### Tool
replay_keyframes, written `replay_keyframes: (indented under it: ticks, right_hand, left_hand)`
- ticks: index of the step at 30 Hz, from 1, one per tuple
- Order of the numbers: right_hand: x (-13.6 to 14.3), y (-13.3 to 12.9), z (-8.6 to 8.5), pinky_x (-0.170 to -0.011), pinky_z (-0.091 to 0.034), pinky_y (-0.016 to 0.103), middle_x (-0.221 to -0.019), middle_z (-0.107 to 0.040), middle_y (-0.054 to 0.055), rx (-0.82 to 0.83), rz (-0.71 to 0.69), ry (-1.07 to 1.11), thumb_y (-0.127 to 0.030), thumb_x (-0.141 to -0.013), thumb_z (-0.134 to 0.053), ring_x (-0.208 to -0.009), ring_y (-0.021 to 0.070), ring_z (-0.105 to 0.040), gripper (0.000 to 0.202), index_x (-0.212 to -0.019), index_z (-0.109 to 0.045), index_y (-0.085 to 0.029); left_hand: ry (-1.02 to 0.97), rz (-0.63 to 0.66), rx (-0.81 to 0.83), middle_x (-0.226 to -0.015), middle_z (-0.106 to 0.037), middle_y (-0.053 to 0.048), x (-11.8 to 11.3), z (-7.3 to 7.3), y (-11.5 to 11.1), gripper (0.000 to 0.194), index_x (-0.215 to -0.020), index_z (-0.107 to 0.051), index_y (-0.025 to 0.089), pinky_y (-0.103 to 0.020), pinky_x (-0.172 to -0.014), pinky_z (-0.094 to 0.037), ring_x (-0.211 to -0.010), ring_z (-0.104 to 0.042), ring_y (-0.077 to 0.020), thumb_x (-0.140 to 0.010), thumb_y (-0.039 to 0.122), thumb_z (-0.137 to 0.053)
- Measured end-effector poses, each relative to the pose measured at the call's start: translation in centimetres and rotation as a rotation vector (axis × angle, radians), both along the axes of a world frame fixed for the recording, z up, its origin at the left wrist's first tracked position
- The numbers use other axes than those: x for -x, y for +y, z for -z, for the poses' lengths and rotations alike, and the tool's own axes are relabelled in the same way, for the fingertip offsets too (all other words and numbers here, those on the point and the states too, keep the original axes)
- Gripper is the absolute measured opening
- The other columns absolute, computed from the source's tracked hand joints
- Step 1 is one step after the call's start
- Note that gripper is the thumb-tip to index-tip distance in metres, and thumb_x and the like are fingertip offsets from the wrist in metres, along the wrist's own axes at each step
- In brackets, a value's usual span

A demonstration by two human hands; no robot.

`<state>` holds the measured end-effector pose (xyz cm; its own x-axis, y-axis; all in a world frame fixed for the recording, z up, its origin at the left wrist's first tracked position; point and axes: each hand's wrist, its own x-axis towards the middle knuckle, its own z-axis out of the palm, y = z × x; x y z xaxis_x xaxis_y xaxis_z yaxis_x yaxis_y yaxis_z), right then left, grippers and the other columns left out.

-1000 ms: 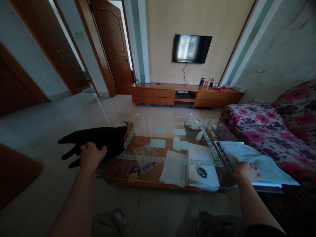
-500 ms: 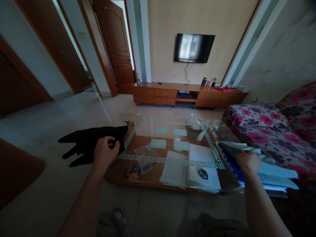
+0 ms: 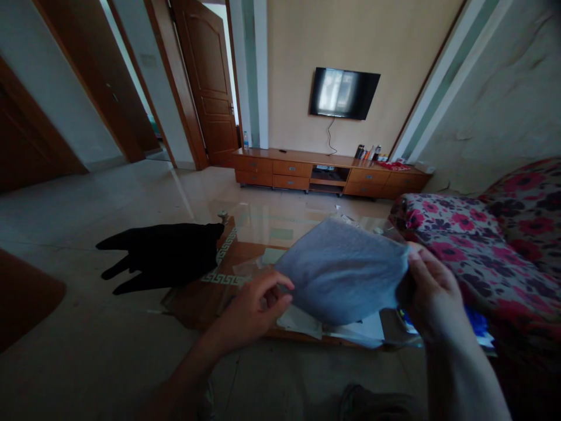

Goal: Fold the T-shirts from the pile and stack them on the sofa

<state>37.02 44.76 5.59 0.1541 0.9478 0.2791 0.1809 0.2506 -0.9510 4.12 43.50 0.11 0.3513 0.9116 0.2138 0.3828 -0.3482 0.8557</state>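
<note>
My right hand [image 3: 433, 286] pinches the right corner of a grey-blue cloth [image 3: 346, 272], which hangs spread out above the glass coffee table [image 3: 223, 279]. At the cloth's lower left edge is my left hand [image 3: 260, 304], its thumb and fingers apart with a gap between them and nothing visibly held. Whether its fingertips touch the cloth I cannot tell. A black piece of clothing [image 3: 164, 254] with long, narrow ends lies over the table's left end. Something bright blue [image 3: 477, 324] shows at the right end, partly behind my right forearm.
A sofa with a flowered cover [image 3: 499, 245] stands on the right. Under the glass lie white sheets [image 3: 302, 321]. Beyond the table is a low wooden cabinet [image 3: 291, 169] with bottles on it, and a television [image 3: 345, 93] hangs above. A brown rounded edge [image 3: 26, 298] juts in at left.
My right hand has lifted the grey-blue cloth from the pile at the right and brought it over the table. My left hand has left the black clothing and moved right, towards the cloth.
</note>
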Motion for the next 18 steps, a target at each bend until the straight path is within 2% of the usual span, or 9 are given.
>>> replay_keyframes:
  ticks: [2, 4, 7, 8, 10, 12, 15, 18]
  right_hand:
    - [2.3, -0.3, 0.4, -0.058, -0.039, 0.027, -0.075, -0.049, -0.001, 0.128, -0.213, 0.030, -0.055, -0.096, -0.057, -0.063, 0.0152, -0.045, 0.030, -0.097, -0.055, -0.025]
    - [4.5, -0.9, 0.6, -0.059, -0.038, 0.026, -0.076, -0.047, -0.001, 0.186, -0.383, -0.026, -0.053, -0.097, -0.059, -0.066, 0.0141, -0.043, 0.029, -0.095, -0.056, -0.024]
    - [7.1, -1.8, 0.8, -0.061, -0.037, 0.025, -0.078, -0.046, -0.001, 0.194, -0.572, -0.062, -0.050, -0.101, -0.054, -0.068, 0.0132, -0.041, 0.028, -0.095, -0.057, -0.023]
    - [7.7, -2.0, 1.0, -0.061, -0.037, 0.025, -0.079, -0.046, -0.001, 0.199, -0.621, -0.065, -0.049, -0.102, -0.053, -0.069, 0.0131, -0.041, 0.028, -0.095, -0.057, -0.022]
    - [8.5, -2.1, 1.3, -0.063, -0.037, 0.025, -0.080, -0.046, -0.001, 0.200, -0.670, -0.067, -0.048, -0.102, -0.053, -0.071, 0.0131, -0.042, 0.028, -0.094, -0.058, -0.022]
    - [9.1, -2.0, 1.8, -0.064, -0.038, 0.025, -0.080, -0.047, -0.001, 0.196, -0.661, -0.052, -0.049, -0.102, -0.054, -0.072, 0.0132, -0.043, 0.029, -0.093, -0.058, -0.021]
    - [9.8, -1.8, 2.4, -0.063, -0.039, 0.026, -0.080, -0.049, -0.001, 0.212, -0.637, 0.006, -0.051, -0.101, -0.053, -0.071, 0.0136, -0.044, 0.029, -0.096, -0.057, -0.022]
    - [10.4, -1.7, 2.9, -0.065, -0.040, 0.026, -0.081, -0.051, -0.001, 0.209, -0.637, 0.027, -0.051, -0.101, -0.054, -0.072, 0.0141, -0.046, 0.029, -0.096, -0.057, -0.023]
  left_hand:
    - [0.010, 0.047, 0.005, -0.111, -0.066, -0.004, -1.3, -0.4, -1.1, 0.032, -0.123, -0.062, 0.030, -0.031, -0.075, -0.050, -0.090, -0.063, -0.0179, -0.092, 0.039, -0.066]
    - [0.024, 0.046, 0.014, -0.113, -0.064, -0.005, -2.2, -0.4, -1.6, 0.040, -0.125, -0.060, 0.029, -0.031, -0.075, -0.049, -0.090, -0.061, -0.0184, -0.089, 0.041, -0.070]
    - [0.071, 0.115, 0.035, -0.097, -0.064, -0.002, -2.8, -0.1, -1.4, 0.017, -0.100, -0.064, 0.023, -0.030, -0.074, -0.045, -0.084, -0.058, -0.0165, -0.096, 0.039, -0.061]
    - [0.083, 0.152, 0.043, -0.091, -0.063, -0.001, -2.8, 0.0, -1.2, 0.018, -0.091, -0.062, 0.022, -0.029, -0.074, -0.043, -0.082, -0.058, -0.0158, -0.098, 0.037, -0.056]
    - [0.092, 0.178, 0.068, -0.083, -0.061, 0.000, -2.4, 0.1, -0.9, 0.025, -0.083, -0.059, 0.021, -0.028, -0.071, -0.042, -0.078, -0.056, -0.0149, -0.101, 0.035, -0.049]
    - [0.079, 0.171, 0.117, -0.082, -0.061, 0.000, -1.8, 0.0, -0.7, 0.027, -0.087, -0.059, 0.021, -0.027, -0.068, -0.041, -0.076, -0.056, -0.0148, -0.103, 0.037, -0.045]
    - [0.091, 0.219, 0.178, -0.090, -0.065, -0.002, -1.3, -0.3, -1.0, 0.024, -0.100, -0.062, 0.022, -0.027, -0.069, -0.043, -0.079, -0.058, -0.0162, -0.100, 0.043, -0.050]
    - [0.129, 0.272, 0.133, -0.095, -0.067, -0.004, -2.0, -0.3, -1.3, 0.022, -0.100, -0.064, 0.022, -0.030, -0.076, -0.046, -0.086, -0.060, -0.0188, -0.099, 0.041, -0.053]
